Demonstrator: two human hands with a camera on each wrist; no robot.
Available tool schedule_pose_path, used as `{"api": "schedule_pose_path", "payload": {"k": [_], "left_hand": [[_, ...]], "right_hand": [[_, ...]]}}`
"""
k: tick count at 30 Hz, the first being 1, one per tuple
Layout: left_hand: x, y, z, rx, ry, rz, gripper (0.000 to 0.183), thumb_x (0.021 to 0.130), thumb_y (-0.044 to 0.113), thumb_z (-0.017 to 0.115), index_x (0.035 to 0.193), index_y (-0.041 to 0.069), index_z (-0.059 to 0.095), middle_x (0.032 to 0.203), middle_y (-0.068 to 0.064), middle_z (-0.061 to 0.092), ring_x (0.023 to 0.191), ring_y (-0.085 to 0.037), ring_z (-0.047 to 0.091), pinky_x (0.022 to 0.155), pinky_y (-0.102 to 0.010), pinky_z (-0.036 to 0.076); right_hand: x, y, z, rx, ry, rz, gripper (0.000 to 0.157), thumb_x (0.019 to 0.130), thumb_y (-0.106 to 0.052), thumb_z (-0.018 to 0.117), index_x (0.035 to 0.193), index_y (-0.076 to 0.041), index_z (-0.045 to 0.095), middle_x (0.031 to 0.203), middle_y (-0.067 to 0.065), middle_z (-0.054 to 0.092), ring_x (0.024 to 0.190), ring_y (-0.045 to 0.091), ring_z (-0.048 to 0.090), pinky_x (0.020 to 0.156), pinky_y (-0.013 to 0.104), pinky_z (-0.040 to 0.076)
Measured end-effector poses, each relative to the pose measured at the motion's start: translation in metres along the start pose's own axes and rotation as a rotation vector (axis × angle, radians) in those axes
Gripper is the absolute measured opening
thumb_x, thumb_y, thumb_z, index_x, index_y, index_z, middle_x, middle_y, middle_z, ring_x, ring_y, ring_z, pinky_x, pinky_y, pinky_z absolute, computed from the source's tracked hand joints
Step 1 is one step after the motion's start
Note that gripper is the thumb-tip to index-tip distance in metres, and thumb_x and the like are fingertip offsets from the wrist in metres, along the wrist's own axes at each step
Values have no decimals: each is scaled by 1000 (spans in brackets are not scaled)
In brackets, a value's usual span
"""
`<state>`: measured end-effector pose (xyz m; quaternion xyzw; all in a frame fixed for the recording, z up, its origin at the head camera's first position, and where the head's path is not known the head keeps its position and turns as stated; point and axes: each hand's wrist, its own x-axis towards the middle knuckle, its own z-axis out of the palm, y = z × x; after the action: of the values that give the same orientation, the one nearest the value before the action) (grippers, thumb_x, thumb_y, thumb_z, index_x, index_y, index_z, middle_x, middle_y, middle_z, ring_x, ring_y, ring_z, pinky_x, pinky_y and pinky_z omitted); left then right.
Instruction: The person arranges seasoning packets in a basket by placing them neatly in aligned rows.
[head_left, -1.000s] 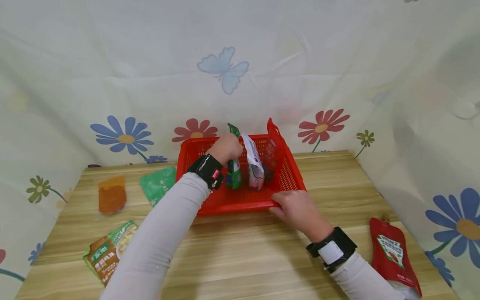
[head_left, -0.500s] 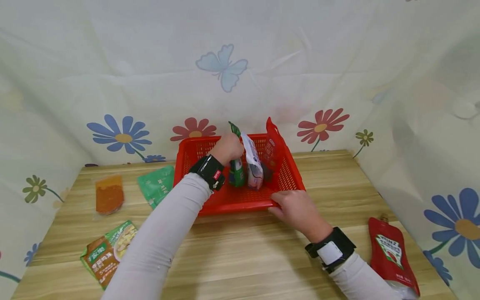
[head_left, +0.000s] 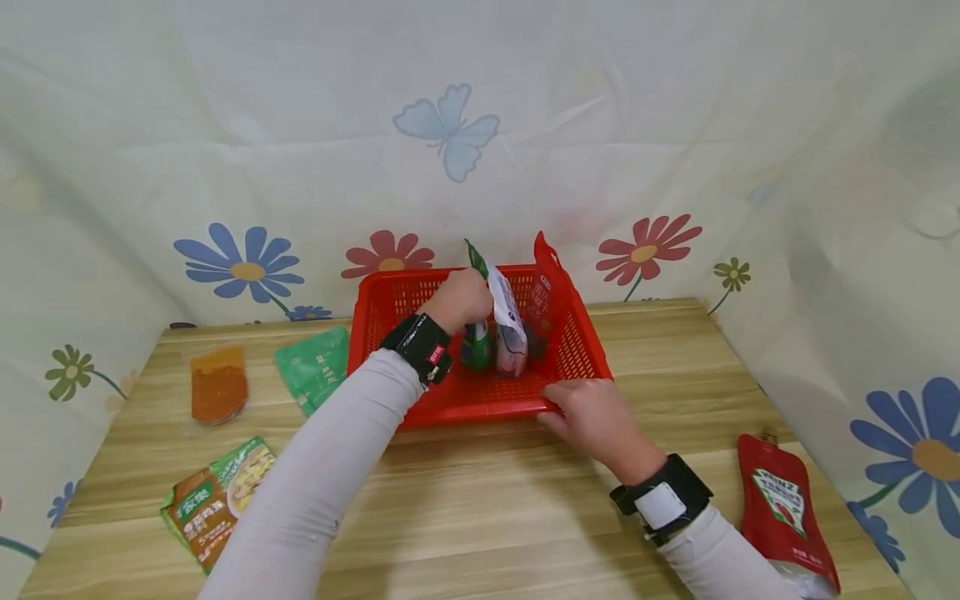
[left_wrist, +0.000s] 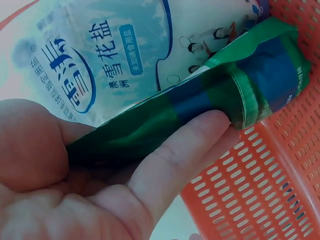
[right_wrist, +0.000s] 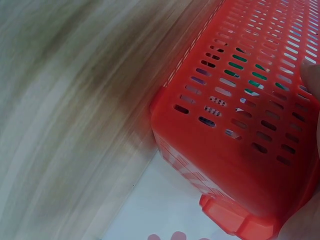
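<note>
My left hand (head_left: 459,300) pinches the upper part of a green packet (head_left: 477,347) standing inside a red plastic basket (head_left: 472,412). In the left wrist view, the thumb and fingers lie on either side of that green and blue packet (left_wrist: 205,95). Right beside it leans a white and blue bag of salt (head_left: 512,329). A red packet (head_left: 550,292) stands upright at the basket's right side, with something dark low down next to it. My right hand (head_left: 596,421) grips the basket's front rim near the right corner; its fingers are mostly out of the right wrist view.
On the table (head_left: 465,517) left of the basket lie a green pouch (head_left: 315,367), a clear sachet of orange-brown contents (head_left: 218,385) and a brown and green seasoning packet (head_left: 217,504). A red Heinz ketchup pouch (head_left: 787,508) lies at the right. A flowered cloth (head_left: 600,125) hangs behind.
My left hand has shifted slightly right with the green packet, bringing it closer to the bag of salt. My right hand has stayed on the basket rim.
</note>
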<state>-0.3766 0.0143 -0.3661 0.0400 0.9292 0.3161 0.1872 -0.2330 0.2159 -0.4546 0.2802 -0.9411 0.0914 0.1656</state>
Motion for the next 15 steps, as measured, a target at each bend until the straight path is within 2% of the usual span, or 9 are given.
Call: {"api": "schedule_pose_path", "payload": {"k": [10, 15], "left_hand": [[-9, -2, 5, -26, -62, 30, 34, 101, 23, 64, 129, 5, 60, 115, -12, 66, 98, -30, 65, 85, -42, 61], [-11, -3, 7, -14, -54, 21, 33, 99, 22, 66, 127, 4, 62, 113, -12, 67, 95, -29, 65, 81, -39, 61]], "right_hand": [[0, 0, -1, 1, 8, 1, 26, 79, -30, 89, 92, -12, 76, 81, 1, 76, 69, 15, 70, 73, 36, 63], [0, 0, 0, 4, 1, 7, 26, 80, -30, 89, 92, -12, 76, 81, 1, 76, 69, 16, 71, 74, 37, 64]]}}
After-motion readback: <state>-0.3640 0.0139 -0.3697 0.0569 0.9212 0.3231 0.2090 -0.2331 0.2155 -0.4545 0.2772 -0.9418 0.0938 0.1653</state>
